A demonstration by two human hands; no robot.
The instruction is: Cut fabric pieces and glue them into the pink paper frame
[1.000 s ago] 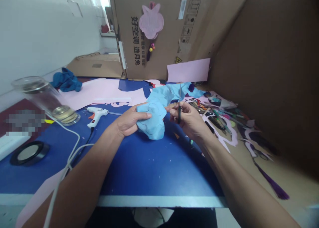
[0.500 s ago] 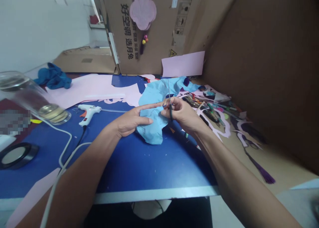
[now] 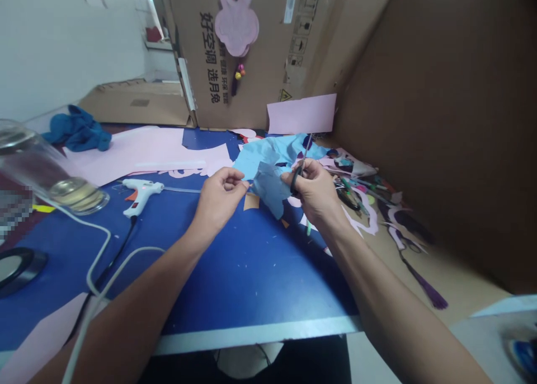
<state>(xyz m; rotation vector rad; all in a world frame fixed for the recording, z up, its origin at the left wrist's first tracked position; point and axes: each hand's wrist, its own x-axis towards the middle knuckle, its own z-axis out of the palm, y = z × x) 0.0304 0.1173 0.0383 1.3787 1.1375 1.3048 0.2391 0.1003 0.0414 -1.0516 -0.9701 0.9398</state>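
A light blue cloth piece [image 3: 272,189] hangs over the table, its right side pinched by my right hand [image 3: 315,189]. The same hand keeps a pair of scissors [image 3: 297,178] with black handles, blades pointing up and away. At the cloth's left edge is my left hand [image 3: 224,196], thumb and fingers pinched together. Whatever is between those fingertips is too small to make out. Behind the hands lies a larger light blue cloth [image 3: 268,147]. A small tan square [image 3: 251,201] rests on the table under the held piece.
A white glue gun [image 3: 141,195] with its cord lies left of my hands. Further left are a clear glass [image 3: 50,168] and a black tape roll [image 3: 20,269]. Pink sheets [image 3: 155,148] lie behind. Scraps and tools crowd the right, near a purple tassel [image 3: 425,283].
My left hand has let go of the cloth's face and drawn left into a pinch. The cloth now hangs from my right hand, and the scissors have tilted rightward.
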